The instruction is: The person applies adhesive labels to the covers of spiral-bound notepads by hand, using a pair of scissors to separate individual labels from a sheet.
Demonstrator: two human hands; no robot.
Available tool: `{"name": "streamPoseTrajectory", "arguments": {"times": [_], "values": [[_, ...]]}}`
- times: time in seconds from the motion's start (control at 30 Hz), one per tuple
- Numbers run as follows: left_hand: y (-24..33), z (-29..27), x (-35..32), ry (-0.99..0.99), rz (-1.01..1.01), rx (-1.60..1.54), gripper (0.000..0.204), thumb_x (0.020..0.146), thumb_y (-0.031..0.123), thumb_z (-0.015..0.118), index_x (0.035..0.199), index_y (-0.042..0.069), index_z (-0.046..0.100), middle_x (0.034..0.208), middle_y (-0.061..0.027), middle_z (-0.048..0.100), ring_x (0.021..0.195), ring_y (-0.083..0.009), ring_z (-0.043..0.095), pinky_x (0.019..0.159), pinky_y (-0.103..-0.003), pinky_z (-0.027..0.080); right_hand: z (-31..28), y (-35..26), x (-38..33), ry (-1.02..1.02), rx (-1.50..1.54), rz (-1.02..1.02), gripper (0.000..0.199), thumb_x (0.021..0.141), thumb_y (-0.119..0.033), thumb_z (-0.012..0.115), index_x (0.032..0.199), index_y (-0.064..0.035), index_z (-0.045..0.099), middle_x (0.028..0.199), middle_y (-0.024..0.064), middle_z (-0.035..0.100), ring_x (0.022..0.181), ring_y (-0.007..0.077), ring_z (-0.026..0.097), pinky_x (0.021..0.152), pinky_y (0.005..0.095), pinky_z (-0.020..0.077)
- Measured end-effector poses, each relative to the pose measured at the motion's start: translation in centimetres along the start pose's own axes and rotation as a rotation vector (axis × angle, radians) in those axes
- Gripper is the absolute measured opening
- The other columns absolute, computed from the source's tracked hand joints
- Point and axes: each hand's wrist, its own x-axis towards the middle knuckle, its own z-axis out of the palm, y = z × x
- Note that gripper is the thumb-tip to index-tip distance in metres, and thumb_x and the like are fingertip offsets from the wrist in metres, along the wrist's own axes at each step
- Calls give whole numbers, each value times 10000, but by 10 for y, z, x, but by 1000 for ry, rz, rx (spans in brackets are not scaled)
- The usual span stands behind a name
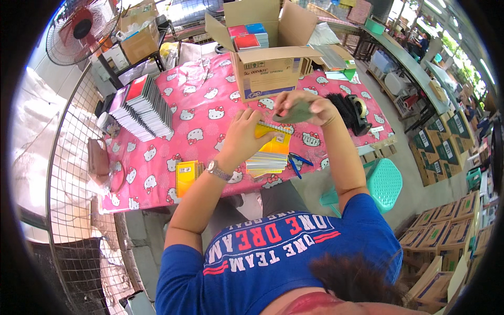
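Left hand lay flat, fingers spread, pressing on the yellow spiral notebook at the top of a small stack of notebooks. The stack sat near the front edge of the table, on the pink patterned tablecloth. The hand pinned the notebook rather than gripped it.

Right hand was raised just above the stack's far end, fingers pinched around a thin grey-green card; whether it was a loose cover or a sheet could not be told.

Handling, as judged: notebooks looked light, thin and slightly flexible, with card covers probably smooth enough to slide off one another. The wire spiral along the top edge was the stiffest part but could snag or bend. Best hold seemed to be across the flat cover with a palm, or by the side edges away from the spiral. The card looked floppy, so a pinch at one edge suited it.

Nearby: another yellow notebook lay alone to the left, blue-handled pliers just right of the stack, an open cardboard box behind, a long row of notebooks far left, and a tape dispenser to the right.
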Motion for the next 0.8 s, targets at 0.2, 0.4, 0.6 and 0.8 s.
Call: {"name": "streamPoseTrajectory", "arguments": {"times": [0.2, 0.4, 0.6, 0.8], "values": [[-16, -7, 6, 21, -48, -51, 360, 729, 207, 795, 936, 30, 559, 971, -133, 561, 934, -321, 552, 807, -409, 473, -14, -3, 17, 3, -452, 202, 487, 758, -314, 676, 1110, 20, 634, 1183, 117, 568, 1129, 217, 533, 978, 361, 430], [-25, -17, 5, -74, -244, -271, 312, 767, 171, 780, 927, 14, 564, 888, -124, 600, 831, -250, 605, 726, -352, 490, -11, 1, 29, -28, -173, 103, 526, 755, -277, 655, 1211, -19, 602, 1204, 116, 570, 1097, 194, 537, 967, 331, 404], [-42, -13, -2, 42, -239, -284, 240, 819, 152, 744, 916, -2, 588, 809, -91, 622, 715, -133, 579, 655, -295, 475, -72, 64, 1, 577, -714, 470, 412, 773, -279, 694, 1105, -38, 661, 1112, 84, 654, 1066, 186, 583, 913, 319, 452], [-48, 4, -7, 153, -454, -536, 238, 851, 140, 703, 1012, -14, 619, 830, -144, 658, 646, -154, 631, 586, -301, 510, -93, 199, -119, 900, -1617, 697, 588, 752, -404, 737, 1242, -116, 585, 1354, 87, 520, 1282, 345, 435, 1033, 561, 330]]}}
